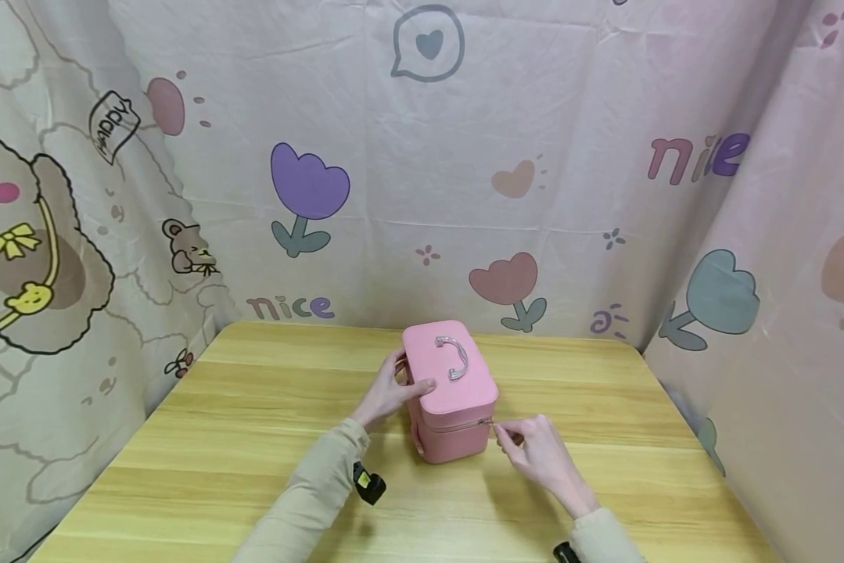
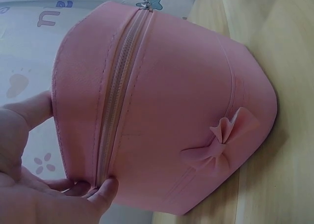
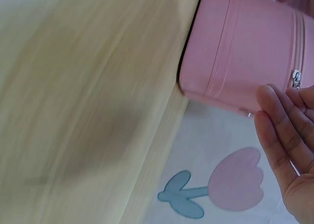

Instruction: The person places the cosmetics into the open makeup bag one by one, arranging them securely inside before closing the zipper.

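Note:
A pink cosmetic case point(image 1: 444, 399) stands on the table, its lid down, with a silver handle point(image 1: 461, 358) on top. My left hand point(image 1: 388, 392) holds the lid's left side, thumb on top and fingers down the side. In the left wrist view, a zipper point(image 2: 117, 81) runs closed along the seam, above a pink bow point(image 2: 218, 148). At the case's near right corner, my right hand point(image 1: 540, 452) pinches the silver zipper pull point(image 3: 296, 78) between thumb and finger. Its other fingers extend beside the case in the right wrist view.
The wooden table point(image 1: 253, 422) carries the case near its middle. A printed curtain point(image 1: 407, 180) hangs behind the table and along both sides. Each wrist wears a small black device, such as the left wrist camera point(image 1: 369, 485).

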The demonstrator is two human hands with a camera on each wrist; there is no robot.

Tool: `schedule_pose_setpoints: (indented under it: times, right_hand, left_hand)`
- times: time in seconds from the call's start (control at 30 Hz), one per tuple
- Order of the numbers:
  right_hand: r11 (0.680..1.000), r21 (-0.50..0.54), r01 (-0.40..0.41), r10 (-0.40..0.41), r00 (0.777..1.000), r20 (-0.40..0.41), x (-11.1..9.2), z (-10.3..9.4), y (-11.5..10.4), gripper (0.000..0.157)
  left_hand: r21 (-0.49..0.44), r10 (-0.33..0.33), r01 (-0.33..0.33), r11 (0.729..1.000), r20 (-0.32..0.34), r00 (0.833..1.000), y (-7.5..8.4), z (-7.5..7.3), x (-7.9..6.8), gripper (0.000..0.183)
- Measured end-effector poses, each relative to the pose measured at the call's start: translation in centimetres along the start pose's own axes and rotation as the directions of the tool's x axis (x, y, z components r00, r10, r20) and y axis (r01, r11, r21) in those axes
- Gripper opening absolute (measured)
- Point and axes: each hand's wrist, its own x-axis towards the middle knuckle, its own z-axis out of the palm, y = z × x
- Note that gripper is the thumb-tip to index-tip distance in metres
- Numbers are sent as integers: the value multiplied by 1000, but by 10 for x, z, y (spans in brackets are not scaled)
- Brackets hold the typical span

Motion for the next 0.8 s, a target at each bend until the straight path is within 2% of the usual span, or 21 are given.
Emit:
schedule_pose_setpoints:
  times: [0.27, 0.47, 0.57, 0.63, 0.8]
  right_hand:
    - [999, 32, -9, 8, 1000, 11, -3, -5, 7, 27]
    - [999, 33, -7, 7, 1000, 12, -4, -5, 6, 27]
    - [999, 39, -1, 0, 1000, 14, -4, -4, 7, 26]
    - [999, 40, 2, -3, 1000, 15, -4, -5, 6, 26]
    - [999, 32, 5, -6, 1000, 22, -3, -4, 7, 27]
  left_hand:
    - [-14, -13, 14, 1000, 12, 1000, 1, 0, 2, 90]
    - [25, -6, 6, 1000, 15, 1000, 1, -1, 2, 90]
    - [60, -21, 23, 998, -29, 999, 5, 4, -1, 90]
    - [94, -28, 36, 995, -85, 996, 9, 10, -6, 88]
    - [176, -31, 71, 982, -221, 975, 17, 30, -22, 93]
